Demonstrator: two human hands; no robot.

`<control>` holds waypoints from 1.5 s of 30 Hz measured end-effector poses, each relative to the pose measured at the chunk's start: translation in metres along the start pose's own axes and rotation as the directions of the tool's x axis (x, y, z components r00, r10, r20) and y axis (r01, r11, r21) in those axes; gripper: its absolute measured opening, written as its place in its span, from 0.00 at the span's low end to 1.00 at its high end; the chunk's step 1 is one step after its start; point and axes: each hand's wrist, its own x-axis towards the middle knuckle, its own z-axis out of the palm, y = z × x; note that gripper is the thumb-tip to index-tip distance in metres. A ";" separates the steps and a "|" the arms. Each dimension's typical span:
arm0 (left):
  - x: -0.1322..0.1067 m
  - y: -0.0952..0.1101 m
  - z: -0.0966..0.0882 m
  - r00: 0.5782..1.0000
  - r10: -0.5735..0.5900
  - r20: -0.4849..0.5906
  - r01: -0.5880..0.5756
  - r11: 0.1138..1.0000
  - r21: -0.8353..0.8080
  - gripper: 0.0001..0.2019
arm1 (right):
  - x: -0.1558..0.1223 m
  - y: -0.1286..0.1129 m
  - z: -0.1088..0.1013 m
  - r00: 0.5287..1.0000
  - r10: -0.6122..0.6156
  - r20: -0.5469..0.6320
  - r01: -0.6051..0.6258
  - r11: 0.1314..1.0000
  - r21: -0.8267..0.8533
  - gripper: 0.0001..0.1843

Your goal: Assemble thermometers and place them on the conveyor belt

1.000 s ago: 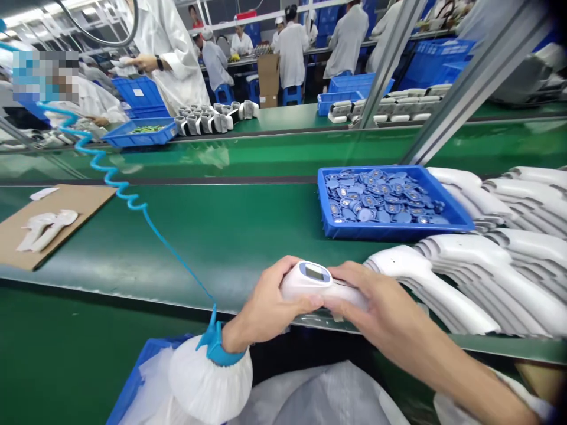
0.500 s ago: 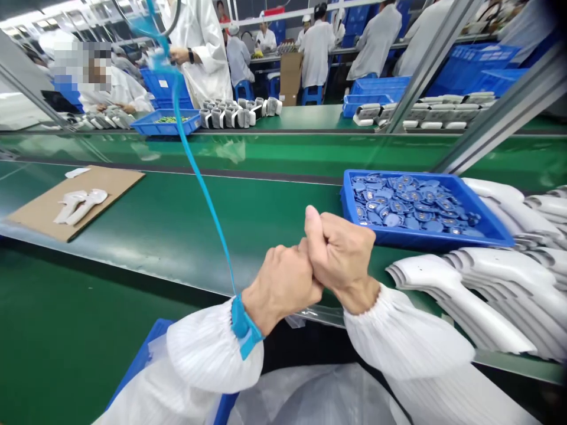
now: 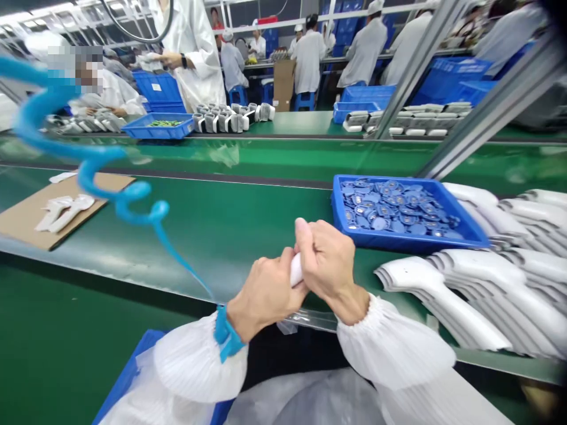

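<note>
White and mostly hidden, a piece is sitting between the worker's left hand and right hand, both clenching it by the green desk's near edge; beyond, a blue tray is holding discs beside stacked white shells.

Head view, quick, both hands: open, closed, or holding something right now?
Left hand: closed, holding a white piece that is mostly hidden.
Right hand: closed around the same white piece.
</note>
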 end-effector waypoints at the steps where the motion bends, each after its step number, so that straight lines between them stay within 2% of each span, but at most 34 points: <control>1: -0.001 -0.003 -0.007 1.000 -0.017 0.006 0.017 1.000 -0.018 0.13 | 0.005 0.003 -0.008 0.997 0.001 0.077 0.000 1.000 -0.023 0.31; 4: -0.003 -0.019 -0.035 0.995 -0.100 0.018 0.100 0.995 -0.001 0.15 | 0.029 0.027 -0.040 0.950 0.110 0.293 -0.045 0.975 -0.219 0.20; 6: -0.002 -0.028 -0.050 0.992 -0.121 -0.024 0.123 0.990 0.066 0.14 | 0.047 0.053 -0.058 0.913 0.224 0.340 -0.083 0.919 -0.385 0.11; 7: 0.000 -0.031 -0.055 0.993 -0.106 -0.050 0.112 0.987 0.118 0.15 | 0.056 0.067 -0.063 0.899 0.259 0.353 -0.085 0.893 -0.441 0.11; 9: 0.007 -0.031 -0.056 0.998 -0.024 -0.053 0.039 0.958 0.284 0.18 | 0.068 0.091 -0.065 0.875 0.294 0.385 -0.071 0.864 -0.499 0.14; 11: 0.016 -0.026 -0.050 0.998 0.055 0.042 -0.068 0.882 0.466 0.15 | 0.076 0.105 -0.060 0.848 0.320 0.423 -0.055 0.846 -0.531 0.15; 13: 0.025 -0.021 -0.043 0.986 0.073 0.151 -0.147 0.811 0.566 0.09 | 0.080 0.108 -0.057 0.835 0.342 0.431 -0.058 0.834 -0.548 0.14; 15: 0.033 -0.019 -0.040 0.984 0.045 0.173 -0.137 0.814 0.565 0.06 | 0.080 0.101 -0.062 0.840 0.349 0.416 -0.073 0.832 -0.550 0.14; 17: 0.035 -0.021 -0.042 0.995 -0.019 0.100 -0.028 0.890 0.455 0.07 | 0.076 0.088 -0.074 0.860 0.340 0.381 -0.090 0.835 -0.543 0.14; 18: 0.035 -0.022 -0.045 0.996 -0.065 0.055 0.042 0.936 0.349 0.08 | 0.071 0.080 -0.081 0.876 0.329 0.354 -0.103 0.843 -0.528 0.13; 20: 0.032 -0.022 -0.049 0.989 -0.148 0.005 0.148 0.987 0.058 0.11 | 0.057 0.063 -0.092 0.913 0.299 0.276 -0.170 0.897 -0.408 0.11; 21: 0.030 -0.020 -0.049 0.985 -0.173 0.005 0.173 0.980 -0.094 0.11 | 0.048 0.055 -0.094 0.929 0.293 0.228 -0.220 0.929 -0.298 0.09; 22: 0.028 -0.016 -0.046 0.982 -0.185 0.022 0.185 0.954 -0.238 0.12 | 0.038 0.047 -0.094 0.938 0.300 0.175 -0.273 0.948 -0.163 0.08; 24: 0.025 -0.005 -0.037 0.978 -0.185 0.098 0.209 0.852 -0.480 0.17 | 0.018 0.034 -0.087 0.934 0.347 0.083 -0.354 0.931 0.089 0.07; 26: 0.024 0.008 -0.024 0.961 -0.173 0.215 0.274 0.699 -0.660 0.22 | 0.000 0.027 -0.076 0.918 0.394 0.048 -0.395 0.894 0.212 0.09; 29: 0.023 0.022 -0.010 0.930 -0.153 0.335 0.365 0.506 -0.782 0.25 | -0.017 0.025 -0.065 0.917 0.390 0.078 -0.396 0.879 0.266 0.10; 32: 0.021 0.026 -0.009 0.911 -0.131 0.391 0.405 0.465 -0.787 0.25 | -0.022 0.028 -0.066 0.943 0.330 0.051 -0.333 0.917 0.220 0.09; 36: 0.020 0.030 -0.016 0.865 -0.091 0.493 0.480 0.433 -0.763 0.25 | -0.025 0.030 -0.071 0.983 0.152 -0.101 -0.128 0.969 0.212 0.09; 38: 0.020 0.031 -0.018 0.869 -0.084 0.488 0.469 0.457 -0.756 0.26 | -0.026 0.030 -0.073 0.985 0.160 -0.058 -0.137 0.950 0.282 0.08; 39: 0.021 0.031 -0.019 0.884 -0.090 0.459 0.437 0.510 -0.741 0.25 | -0.026 0.030 -0.075 0.981 0.192 -0.003 -0.182 0.933 0.310 0.07; 42: 0.023 0.031 -0.023 0.948 -0.084 0.308 0.259 0.765 -0.590 0.20 | -0.026 0.031 -0.081 0.939 0.293 0.177 -0.335 0.893 0.300 0.10; 43: 0.023 0.031 -0.025 0.962 -0.069 0.265 0.202 0.833 -0.516 0.19 | -0.026 0.031 -0.084 0.931 0.302 0.204 -0.350 0.896 0.274 0.11; 45: 0.025 0.032 -0.029 0.973 -0.031 0.228 0.125 0.904 -0.409 0.18 | -0.025 0.031 -0.087 0.952 0.243 0.184 -0.278 0.939 0.201 0.14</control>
